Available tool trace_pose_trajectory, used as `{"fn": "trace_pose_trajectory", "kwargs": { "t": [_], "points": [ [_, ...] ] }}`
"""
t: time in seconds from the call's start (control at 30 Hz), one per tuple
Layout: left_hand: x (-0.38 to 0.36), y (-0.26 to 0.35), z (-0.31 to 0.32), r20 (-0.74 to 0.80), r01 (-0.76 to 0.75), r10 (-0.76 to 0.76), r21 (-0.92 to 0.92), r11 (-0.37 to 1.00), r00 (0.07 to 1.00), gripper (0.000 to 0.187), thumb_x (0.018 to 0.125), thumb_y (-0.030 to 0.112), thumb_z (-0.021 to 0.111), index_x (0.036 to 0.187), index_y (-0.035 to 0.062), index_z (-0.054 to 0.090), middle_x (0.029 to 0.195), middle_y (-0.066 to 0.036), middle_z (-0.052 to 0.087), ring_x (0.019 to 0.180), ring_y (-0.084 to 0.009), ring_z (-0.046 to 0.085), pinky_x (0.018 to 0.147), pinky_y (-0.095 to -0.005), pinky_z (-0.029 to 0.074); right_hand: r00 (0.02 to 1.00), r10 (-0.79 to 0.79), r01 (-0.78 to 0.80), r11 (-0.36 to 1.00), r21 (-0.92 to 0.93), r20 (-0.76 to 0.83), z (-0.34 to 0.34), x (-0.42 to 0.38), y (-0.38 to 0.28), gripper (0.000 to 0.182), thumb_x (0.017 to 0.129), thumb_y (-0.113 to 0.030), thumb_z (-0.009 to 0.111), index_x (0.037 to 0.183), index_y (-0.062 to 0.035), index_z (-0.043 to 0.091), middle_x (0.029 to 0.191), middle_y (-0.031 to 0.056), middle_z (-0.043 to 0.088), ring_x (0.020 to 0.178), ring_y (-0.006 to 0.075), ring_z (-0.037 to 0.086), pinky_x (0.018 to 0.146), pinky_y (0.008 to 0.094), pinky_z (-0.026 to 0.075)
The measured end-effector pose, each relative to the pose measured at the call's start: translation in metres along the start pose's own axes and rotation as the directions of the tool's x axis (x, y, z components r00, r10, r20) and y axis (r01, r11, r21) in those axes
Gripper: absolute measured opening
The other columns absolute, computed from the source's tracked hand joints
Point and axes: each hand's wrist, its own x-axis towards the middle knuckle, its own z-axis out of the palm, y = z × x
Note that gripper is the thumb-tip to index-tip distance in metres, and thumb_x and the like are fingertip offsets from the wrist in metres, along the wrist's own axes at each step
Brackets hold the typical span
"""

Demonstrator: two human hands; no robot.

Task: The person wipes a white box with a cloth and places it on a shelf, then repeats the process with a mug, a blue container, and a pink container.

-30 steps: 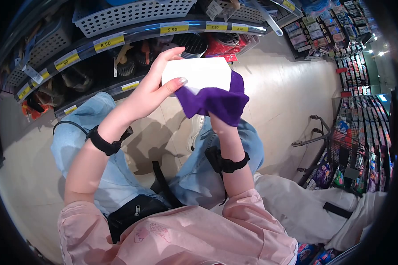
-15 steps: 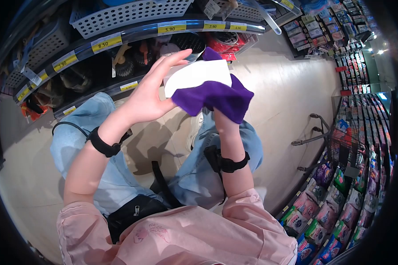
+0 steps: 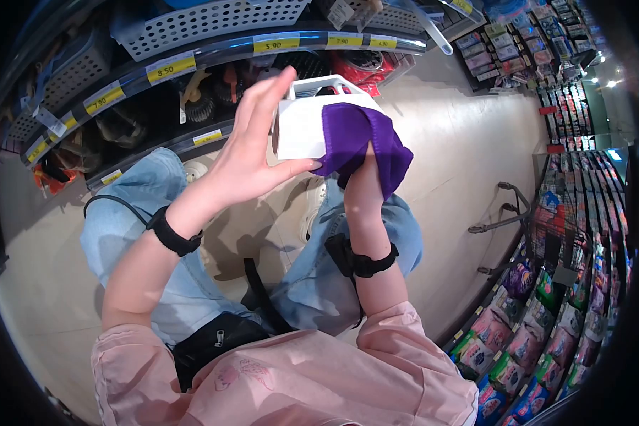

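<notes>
Wiping appears to be in progress: the left hand (image 3: pixel 245 153) grips a white plastic container (image 3: pixel 302 121) by its side, thumb under the lower edge and fingers spread up the near face, holding it up in front of the store shelf. The right hand (image 3: pixel 362 188) is mostly hidden inside a purple cloth (image 3: pixel 358 138), which it presses against the container's right side; fingers not visible, but the cloth is evidently grasped. Judgement: the near white face looks clean, cloth is now on the right face and draped over that edge, so other faces and the open top with its handle-like rim likely remain; how much is finished cannot be told. Count: one container, one cloth, two hands, one black wristband on each wrist. Beyond the left hand, shelf edges carry yellow price tags (image 3: pixel 172 67), at least seven readable or partly so.
</notes>
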Motion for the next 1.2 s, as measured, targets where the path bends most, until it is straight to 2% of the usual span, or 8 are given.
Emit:
{"fn": "trace_pose_trajectory", "kwargs": {
  "t": [0.07,0.13,0.2,0.23,0.53,0.8,1.0,1.2],
  "points": [
    [0.002,-0.003,0.001,-0.119,0.11,-0.1,0.083,0.99,0.988,0.09,0.067,0.014,0.071,0.137,0.009,0.015,0.127,-0.018,0.03,0.116,-0.0295,0.036,0.096,-0.0366,0.033,0.999,-0.019,0.01,0.976,0.218,0.042,0.0,-0.001,-0.001,0.025,0.087,-0.012,0.048,0.107,0.0025,0.05,0.101,0.008,0.055,0.092,0.0122,0.052,0.079,0.0267,0.043],
    [0.003,-0.005,-0.001,-0.044,0.15,-0.158,-0.136,0.979,0.987,0.081,0.076,0.018,0.063,0.137,0.0079,0.011,0.126,-0.017,0.031,0.116,-0.0265,0.037,0.094,-0.0366,0.034,0.995,-0.065,0.056,0.991,0.118,0.08,0.002,-0.002,-0.007,0.027,0.085,-0.012,0.052,0.108,0.0023,0.049,0.101,0.0077,0.054,0.093,0.0123,0.052,0.079,0.0267,0.042],
    [0.005,-0.001,-0.003,0.111,0.439,-0.475,-0.604,0.665,0.873,0.066,0.084,0.02,0.054,0.135,0.0074,0.014,0.122,-0.013,0.036,0.114,-0.0217,0.037,0.094,-0.0338,0.034,0.987,-0.106,0.105,0.994,0.017,0.123,0.005,-0.004,-0.013,0.03,0.083,-0.011,0.055,0.11,0.002,0.048,0.102,0.0074,0.054,0.093,0.0124,0.052,0.079,0.0266,0.042],
    [0.003,-0.009,-0.001,0.008,0.314,-0.343,-0.427,0.848,0.939,0.055,0.088,0.022,0.048,0.132,0.0073,0.017,0.119,-0.011,0.038,0.111,-0.0179,0.038,0.093,-0.0305,0.033,0.98,-0.131,0.139,0.989,-0.044,0.15,0.007,-0.005,-0.015,0.034,0.081,-0.01,0.058,0.11,0.0016,0.047,0.101,0.0075,0.054,0.093,0.0128,0.052,0.08,0.0266,0.042],
    [0.0,-0.007,-0.001,0.091,0.296,-0.292,-0.511,0.807,0.952,0.066,0.078,0.01,0.059,0.131,0.0075,0.019,0.122,-0.012,0.037,0.114,-0.0193,0.038,0.093,-0.0302,0.033,0.977,-0.122,0.138,0.987,-0.08,0.177,0.01,-0.002,-0.018,0.035,0.076,-0.007,0.063,0.106,0.0021,0.049,0.096,0.0059,0.057,0.085,0.0113,0.055,0.073,0.0247,0.046],
    [0.004,-0.004,-0.006,0.124,0.331,-0.308,-0.412,0.849,0.943,0.08,0.07,0.015,0.07,0.135,0.0123,0.021,0.129,-0.008,0.034,0.119,-0.02,0.037,0.097,-0.0335,0.032,0.972,0.168,-0.194,0.969,0.156,0.165,0.011,0.003,-0.031,0.041,0.074,-0.007,0.065,0.109,0.0007,0.045,0.096,0.0063,0.055,0.085,0.0104,0.054,0.073,0.0235,0.045],
    [0.001,-0.008,-0.002,-0.001,0.238,-0.242,-0.175,0.955,0.97,0.073,0.068,-0.001,0.062,0.133,0.0146,0.031,0.118,-0.007,0.041,0.105,-0.0168,0.045,0.075,-0.0253,0.042,0.962,-0.223,0.242,0.963,-0.114,0.158,0.011,0.004,-0.005,0.06,0.065,-0.007,0.073,0.114,0.0005,0.039,0.103,0.0084,0.052,0.092,0.0125,0.052,0.076,0.0265,0.045],
    [0.004,-0.004,-0.007,0.034,0.085,-0.085,-0.008,0.996,0.996,0.071,0.066,-0.001,0.064,0.13,0.0142,0.036,0.119,-0.007,0.042,0.1,-0.0177,0.047,0.07,-0.0238,0.041,0.991,-0.004,0.023,0.99,-0.136,0.135,0.005,0.005,-0.01,0.037,0.071,-0.005,0.065,0.104,0.0027,0.049,0.09,0.0059,0.057,0.082,0.0107,0.055,0.069,0.0238,0.046]
  ]
}}
